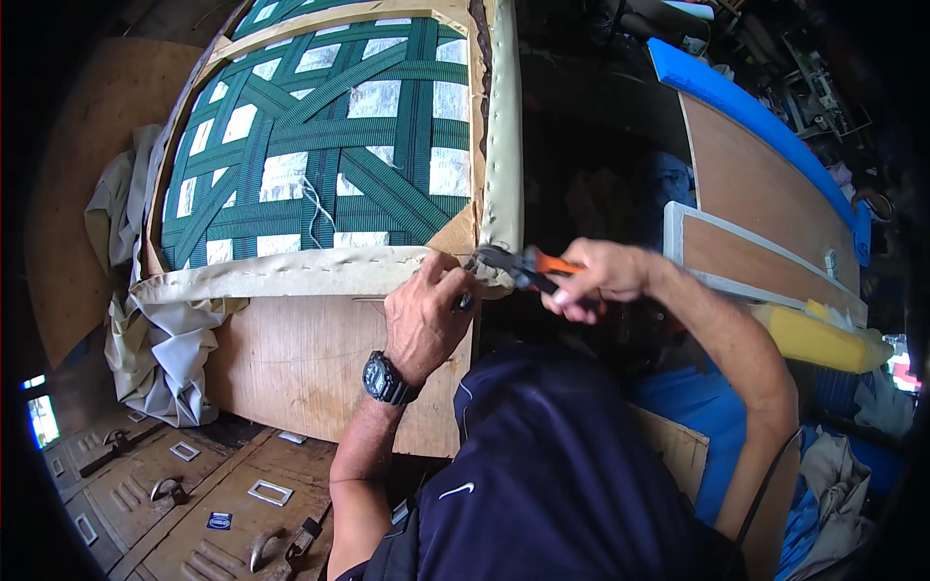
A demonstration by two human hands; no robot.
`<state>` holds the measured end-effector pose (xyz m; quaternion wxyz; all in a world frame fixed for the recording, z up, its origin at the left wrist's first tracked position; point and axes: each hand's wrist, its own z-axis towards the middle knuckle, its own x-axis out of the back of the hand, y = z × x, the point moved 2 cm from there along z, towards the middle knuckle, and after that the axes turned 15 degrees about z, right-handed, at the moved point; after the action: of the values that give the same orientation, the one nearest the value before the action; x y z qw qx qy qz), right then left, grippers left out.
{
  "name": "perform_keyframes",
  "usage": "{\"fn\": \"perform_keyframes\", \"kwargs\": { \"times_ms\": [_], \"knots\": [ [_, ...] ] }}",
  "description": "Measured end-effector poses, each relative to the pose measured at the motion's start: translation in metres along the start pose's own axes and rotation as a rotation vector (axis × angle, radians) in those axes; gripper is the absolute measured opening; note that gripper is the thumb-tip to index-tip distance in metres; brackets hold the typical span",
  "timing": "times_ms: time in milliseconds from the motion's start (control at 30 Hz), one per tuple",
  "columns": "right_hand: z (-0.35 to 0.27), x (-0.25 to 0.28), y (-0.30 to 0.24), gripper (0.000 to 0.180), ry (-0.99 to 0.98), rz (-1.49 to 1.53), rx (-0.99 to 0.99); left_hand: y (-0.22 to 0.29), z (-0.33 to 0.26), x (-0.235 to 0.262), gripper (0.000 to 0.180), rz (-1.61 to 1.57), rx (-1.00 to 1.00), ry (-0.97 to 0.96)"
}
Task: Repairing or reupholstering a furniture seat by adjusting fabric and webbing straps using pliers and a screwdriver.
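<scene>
Gripping orange-and-black pliers (536,266) with the right hand (596,276), closing around the handles. Setting the plier head at the near right corner of a wooden frame (477,145), with its bite too small to make out. Curling the left hand (423,312) just beside it at the same corner, bending closed around a dark object (463,302) mostly hidden from sight. Wearing a black watch (389,380) on the left wrist and a navy garment (562,455) over the body.

Showing cream material (291,267) along the frame's near and right edges, dotted with small fastenings. Criss-crossing within the frame in green webbing (412,145) over white sheeting (376,99), trailing loose threads (315,208) on top.

Looking below the near edge, meeting a plywood surface (329,368). Moving left, finding crumpled pale fabric (179,358) and, lower down, brown cases (194,489) with metal fittings. Turning right, passing a blue-edged panel (756,184), a grey-edged panel (765,259), a yellow roll (819,339) and crumpled grey cloth (833,494).
</scene>
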<state>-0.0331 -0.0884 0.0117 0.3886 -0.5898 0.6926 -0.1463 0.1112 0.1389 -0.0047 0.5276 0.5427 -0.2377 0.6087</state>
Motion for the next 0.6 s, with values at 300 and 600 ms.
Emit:
{"fn": "perform_keyframes", "kwargs": {
  "times_ms": [300,600],
  "knots": [
    [-0.015,0.037,0.245,0.026,0.944,-1.008,0.191,0.014,-0.005,-0.006,0.019,0.009,0.131,0.052],
    [0.003,0.053,0.323,0.035,0.886,-0.318,0.176,0.093,0.013,-0.001,0.028,0.081,-0.070,0.033]
  ]
}}
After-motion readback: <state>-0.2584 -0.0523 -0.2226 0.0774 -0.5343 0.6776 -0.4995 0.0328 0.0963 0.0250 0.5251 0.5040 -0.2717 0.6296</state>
